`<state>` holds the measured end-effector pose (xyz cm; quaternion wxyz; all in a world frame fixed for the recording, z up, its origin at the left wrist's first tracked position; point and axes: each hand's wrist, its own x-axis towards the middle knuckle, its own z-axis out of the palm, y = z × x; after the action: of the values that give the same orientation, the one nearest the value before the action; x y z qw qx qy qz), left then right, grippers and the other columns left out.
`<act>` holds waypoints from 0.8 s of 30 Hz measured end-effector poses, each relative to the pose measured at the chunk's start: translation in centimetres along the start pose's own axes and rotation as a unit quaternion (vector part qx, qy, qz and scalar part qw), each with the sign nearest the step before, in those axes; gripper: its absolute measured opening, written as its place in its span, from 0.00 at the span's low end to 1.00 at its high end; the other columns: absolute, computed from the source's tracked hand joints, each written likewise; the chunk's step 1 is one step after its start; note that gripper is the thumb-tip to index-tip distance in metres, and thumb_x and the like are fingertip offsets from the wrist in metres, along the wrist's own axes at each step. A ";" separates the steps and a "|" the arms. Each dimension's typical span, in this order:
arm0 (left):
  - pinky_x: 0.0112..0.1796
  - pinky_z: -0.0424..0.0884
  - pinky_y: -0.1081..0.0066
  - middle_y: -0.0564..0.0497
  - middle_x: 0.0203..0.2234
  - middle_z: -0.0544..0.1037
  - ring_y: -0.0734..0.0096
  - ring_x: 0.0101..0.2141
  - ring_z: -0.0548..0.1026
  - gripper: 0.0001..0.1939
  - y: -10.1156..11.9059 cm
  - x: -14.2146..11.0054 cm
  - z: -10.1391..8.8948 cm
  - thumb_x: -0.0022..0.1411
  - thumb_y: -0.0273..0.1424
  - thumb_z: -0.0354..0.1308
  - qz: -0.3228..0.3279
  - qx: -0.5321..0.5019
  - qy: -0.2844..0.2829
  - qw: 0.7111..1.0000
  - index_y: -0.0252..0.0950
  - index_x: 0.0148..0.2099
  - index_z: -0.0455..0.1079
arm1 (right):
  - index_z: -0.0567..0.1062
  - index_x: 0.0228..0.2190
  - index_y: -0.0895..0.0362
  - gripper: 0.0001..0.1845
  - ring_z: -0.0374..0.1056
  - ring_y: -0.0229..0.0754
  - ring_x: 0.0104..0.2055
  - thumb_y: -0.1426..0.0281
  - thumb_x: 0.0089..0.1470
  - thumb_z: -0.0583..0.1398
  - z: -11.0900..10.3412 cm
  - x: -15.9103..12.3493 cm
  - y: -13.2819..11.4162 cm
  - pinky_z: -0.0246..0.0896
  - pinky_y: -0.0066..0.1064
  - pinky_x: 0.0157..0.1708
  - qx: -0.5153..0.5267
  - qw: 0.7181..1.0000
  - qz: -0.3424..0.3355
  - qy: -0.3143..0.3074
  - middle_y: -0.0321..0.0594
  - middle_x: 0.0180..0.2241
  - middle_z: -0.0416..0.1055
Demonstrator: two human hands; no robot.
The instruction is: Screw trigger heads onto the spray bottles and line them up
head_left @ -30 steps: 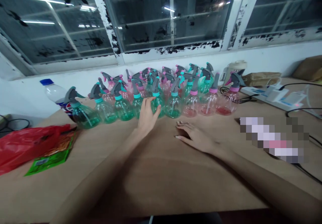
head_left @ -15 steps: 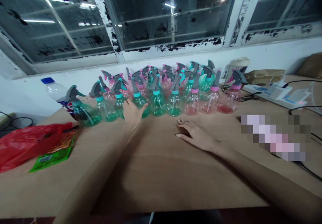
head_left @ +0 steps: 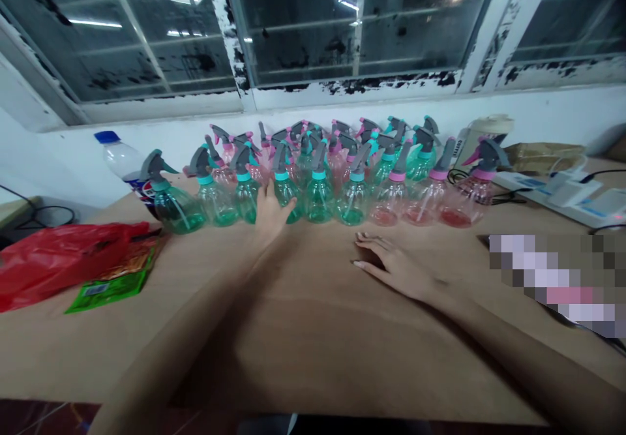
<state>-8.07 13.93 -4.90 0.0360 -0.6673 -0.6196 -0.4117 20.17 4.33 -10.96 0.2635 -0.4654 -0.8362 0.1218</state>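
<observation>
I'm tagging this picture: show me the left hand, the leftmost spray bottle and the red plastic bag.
Left hand [head_left: 270,213], head view: its back.
Leftmost spray bottle [head_left: 175,208], head view: its body.
Red plastic bag [head_left: 73,254], head view: its middle.

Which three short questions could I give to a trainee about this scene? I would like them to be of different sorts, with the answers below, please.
1. True or false: the left hand is nearer to the sprayers than the right hand is.
2. Which colour is the cap of the big bottle at the left? a) red b) blue c) green
3. How many sprayers in the front row have pink collars?

Key:
1. True; the right hand lies lower, nearer the person.
2. b) blue
3. Three, at the right end of the row.
</observation>
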 end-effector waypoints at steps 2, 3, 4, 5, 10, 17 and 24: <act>0.56 0.60 0.51 0.34 0.55 0.64 0.46 0.57 0.63 0.37 -0.1 -0.2 0.1 0.56 0.38 0.61 0.005 -0.012 0.003 1.000 0.31 0.63 0.53 | 0.68 0.53 0.56 0.28 0.56 0.49 0.62 0.53 0.57 0.54 -0.1 0.0 -0.1 0.50 0.48 0.62 0.001 1.000 0.003 -0.003 0.46 0.59 0.63; 0.56 0.59 0.51 0.34 0.55 0.63 0.47 0.58 0.62 0.37 -0.2 -0.4 0.1 0.56 0.38 0.61 0.007 -0.016 0.003 1.000 0.31 0.63 0.53 | 0.68 0.53 0.55 0.28 0.56 0.50 0.62 0.53 0.57 0.54 -0.1 0.0 -0.1 0.50 0.49 0.62 0.002 1.000 0.005 -0.005 0.46 0.59 0.63; 0.57 0.58 0.50 0.34 0.55 0.62 0.47 0.58 0.61 0.36 -0.3 -0.6 0.0 0.56 0.38 0.60 0.010 -0.021 0.003 1.000 0.32 0.63 0.53 | 0.67 0.53 0.55 0.28 0.56 0.50 0.62 0.53 0.57 0.54 -0.1 -0.1 -0.1 0.50 0.49 0.62 0.002 1.000 0.008 -0.007 0.46 0.59 0.63; 0.57 0.58 0.50 0.35 0.56 0.61 0.48 0.58 0.61 0.36 -0.3 -0.9 -0.1 0.57 0.39 0.60 0.017 -0.028 0.006 0.999 0.33 0.63 0.53 | 0.67 0.53 0.55 0.28 0.56 0.50 0.62 0.53 0.57 0.54 -0.1 -0.1 -0.1 0.50 0.49 0.62 0.002 1.000 0.010 -0.008 0.46 0.59 0.63; 0.55 0.60 0.51 0.38 0.55 0.59 0.52 0.58 0.59 0.29 0.5 -2.8 -1.4 0.61 0.39 0.55 0.118 -0.053 0.073 0.989 0.37 0.61 0.54 | 0.68 0.53 0.54 0.27 0.56 0.50 0.62 0.53 0.57 0.54 -0.1 -0.1 -0.1 0.51 0.49 0.62 0.008 1.000 0.009 -0.006 0.45 0.59 0.63; 0.39 0.70 0.62 0.46 0.33 0.77 0.58 0.38 0.76 0.33 5.2 -2.6 -1.1 0.64 0.52 0.44 -0.019 0.098 -0.159 0.982 0.35 0.62 0.53 | 0.68 0.53 0.53 0.26 0.56 0.50 0.62 0.53 0.57 0.54 0.1 -0.2 0.2 0.52 0.49 0.62 0.010 1.000 -0.002 0.001 0.44 0.58 0.64; 0.41 0.69 0.56 0.29 0.38 0.78 0.42 0.44 0.75 0.48 7.9 -0.3 1.8 0.54 0.62 0.47 -0.097 0.174 -0.191 0.961 0.21 0.57 0.61 | 0.67 0.53 0.56 0.26 0.57 0.48 0.62 0.54 0.58 0.54 -0.1 0.0 0.0 0.51 0.47 0.62 0.000 1.000 0.000 -0.006 0.46 0.58 0.63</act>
<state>-0.39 12.84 -2.62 -0.0074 -0.6538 -0.7387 -0.1638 20.20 4.32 -10.92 0.2586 -0.4645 -0.8377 0.1248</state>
